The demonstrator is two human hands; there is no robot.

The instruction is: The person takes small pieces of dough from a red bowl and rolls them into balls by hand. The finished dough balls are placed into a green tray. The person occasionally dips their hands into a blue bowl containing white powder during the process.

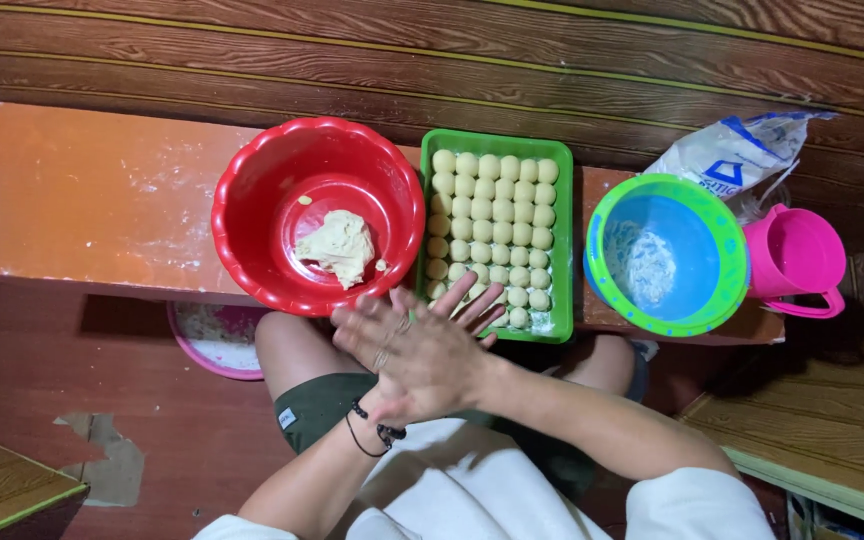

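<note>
My right hand [414, 362] lies flat across my left hand [472, 303], palm to palm, above my lap and just in front of the bench. Only the left fingers show, spread toward the green tray [565, 250]. Anything between the palms is hidden. Black cords circle my left wrist and a ring sits on a right finger. The tray holds several rows of small pale dough balls [497, 215]. To its left a red bowl [252, 190] contains a lump of dough [337, 246].
An orange bench [82, 190], dusted with flour, carries the bowls. To the right stand a blue bowl with a green rim [724, 240] with flour inside, a pink jug [798, 255] and a white bag [732, 155]. A pink basin [214, 342] sits under the bench.
</note>
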